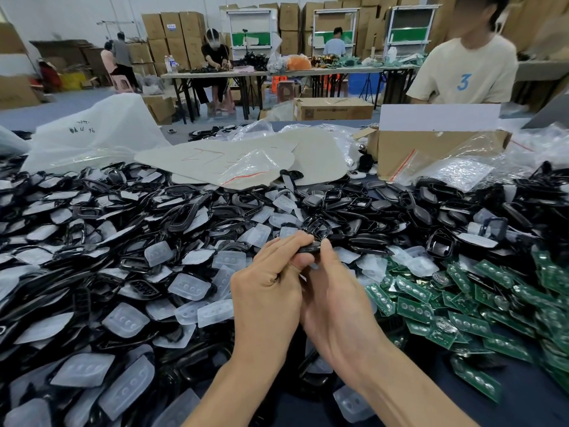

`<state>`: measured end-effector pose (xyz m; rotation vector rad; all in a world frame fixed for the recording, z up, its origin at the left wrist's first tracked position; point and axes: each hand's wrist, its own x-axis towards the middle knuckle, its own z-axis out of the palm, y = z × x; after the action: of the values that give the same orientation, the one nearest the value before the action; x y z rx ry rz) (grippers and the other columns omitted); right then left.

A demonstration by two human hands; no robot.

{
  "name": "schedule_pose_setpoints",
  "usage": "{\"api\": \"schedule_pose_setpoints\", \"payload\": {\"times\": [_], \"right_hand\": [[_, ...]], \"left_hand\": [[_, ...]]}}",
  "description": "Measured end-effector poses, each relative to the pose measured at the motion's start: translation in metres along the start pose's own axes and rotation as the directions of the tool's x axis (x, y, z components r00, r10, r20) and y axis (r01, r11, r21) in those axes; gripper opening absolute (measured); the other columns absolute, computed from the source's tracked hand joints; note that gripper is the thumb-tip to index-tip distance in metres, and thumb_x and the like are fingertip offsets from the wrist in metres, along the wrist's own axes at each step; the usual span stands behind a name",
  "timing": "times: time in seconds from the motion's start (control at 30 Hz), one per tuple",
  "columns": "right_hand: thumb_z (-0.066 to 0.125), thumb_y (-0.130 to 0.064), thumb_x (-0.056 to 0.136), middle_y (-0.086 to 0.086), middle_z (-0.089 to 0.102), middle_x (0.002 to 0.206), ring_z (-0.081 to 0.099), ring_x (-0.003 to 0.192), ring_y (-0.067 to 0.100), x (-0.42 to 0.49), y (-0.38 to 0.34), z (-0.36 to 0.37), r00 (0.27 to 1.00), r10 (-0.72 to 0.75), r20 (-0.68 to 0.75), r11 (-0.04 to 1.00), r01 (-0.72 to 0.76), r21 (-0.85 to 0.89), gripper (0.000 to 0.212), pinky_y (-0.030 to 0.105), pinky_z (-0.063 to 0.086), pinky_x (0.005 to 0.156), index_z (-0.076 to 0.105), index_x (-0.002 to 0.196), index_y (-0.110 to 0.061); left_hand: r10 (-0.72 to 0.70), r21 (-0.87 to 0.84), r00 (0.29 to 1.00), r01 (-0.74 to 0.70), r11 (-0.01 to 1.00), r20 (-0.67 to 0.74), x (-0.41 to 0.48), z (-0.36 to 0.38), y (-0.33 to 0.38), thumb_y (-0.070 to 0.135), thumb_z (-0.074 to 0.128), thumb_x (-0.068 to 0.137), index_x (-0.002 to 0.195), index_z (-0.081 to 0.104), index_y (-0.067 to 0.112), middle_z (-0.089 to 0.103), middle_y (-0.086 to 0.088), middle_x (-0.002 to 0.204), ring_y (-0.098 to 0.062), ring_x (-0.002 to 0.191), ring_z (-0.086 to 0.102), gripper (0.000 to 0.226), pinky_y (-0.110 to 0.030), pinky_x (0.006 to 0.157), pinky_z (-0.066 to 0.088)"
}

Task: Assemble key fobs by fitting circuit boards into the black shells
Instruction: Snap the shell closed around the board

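Left hand [266, 288] and right hand [335, 306] both pinch one glossy black plastic shell [309, 248]; unused green circuit boards [462, 306] heaped rightward suggest most remains.

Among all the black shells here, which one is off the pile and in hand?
The black shell pinched between left hand and right hand fingertips, above the heap; every other shell lies loose.

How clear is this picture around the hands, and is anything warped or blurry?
Head view: both hands, left and right, and the black shell they pinch are sharp under even light; wide-angle bending curves the edges; the green circuit boards smear toward the right.
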<state>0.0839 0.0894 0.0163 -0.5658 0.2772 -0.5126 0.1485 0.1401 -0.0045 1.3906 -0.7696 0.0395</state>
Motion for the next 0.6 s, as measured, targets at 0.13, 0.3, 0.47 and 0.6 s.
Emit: {"api": "schedule_pose_setpoints", "payload": {"times": [0.13, 0.3, 0.47, 0.6], "right_hand": [[0.049, -0.04, 0.09, 0.017, 0.074, 0.114, 0.069, 0.114, 0.022, 0.004, 0.0, -0.004, 1.0, 0.006, 0.008, 1.0, -0.006, -0.002, 0.052, 0.03, 0.055, 0.097, 0.066, 0.118, 0.001], [0.05, -0.042, 0.094, 0.015, 0.072, 0.118, 0.07, 0.106, 0.022, 0.013, -0.002, -0.012, 0.994, 0.001, 0.105, 0.989, 0.015, -0.147, 0.048, 0.028, 0.057, 0.088, 0.068, 0.123, -0.009], [0.062, -0.019, 0.095, 0.012, 0.075, 0.113, 0.074, 0.1, 0.022, 0.017, 0.002, -0.023, 0.987, -0.038, 0.159, 0.913, 0.099, -0.396, 0.029, 0.024, 0.057, 0.085, 0.072, 0.122, -0.022], [0.08, -0.028, 0.07, 0.01, 0.074, 0.096, 0.073, 0.089, 0.019, 0.02, 0.002, -0.026, 0.979, -0.057, 0.196, 0.91, 0.132, -0.392, 0.04, 0.022, 0.057, 0.08, 0.079, 0.11, -0.027]], "left_hand": [[-0.038, -0.034, 0.999, 0.038, 0.999, 0.007, 0.0, 0.0, 0.001, -0.016, 0.062, 0.087, 0.094, 0.078, 0.041, 0.077, 0.013, 0.097, -0.001, 0.074, 0.069, 0.06, -0.009, 0.074, 0.051], [-0.12, -0.114, 0.991, 0.126, 0.985, 0.057, 0.012, -0.009, 0.004, 0.013, 0.066, 0.094, 0.098, 0.077, 0.042, 0.077, 0.012, 0.093, -0.005, 0.079, 0.071, 0.031, -0.017, 0.071, 0.055], [-0.277, -0.297, 0.96, 0.274, 0.915, 0.032, 0.021, -0.022, 0.001, 0.044, 0.063, 0.086, 0.089, 0.071, 0.03, 0.074, 0.009, 0.083, -0.003, 0.073, 0.068, 0.017, -0.015, 0.059, 0.052], [-0.309, -0.302, 0.944, 0.33, 0.894, 0.116, 0.02, -0.021, -0.002, 0.047, 0.061, 0.087, 0.09, 0.072, 0.028, 0.072, 0.005, 0.085, -0.01, 0.074, 0.068, 0.022, -0.019, 0.056, 0.052]]}}
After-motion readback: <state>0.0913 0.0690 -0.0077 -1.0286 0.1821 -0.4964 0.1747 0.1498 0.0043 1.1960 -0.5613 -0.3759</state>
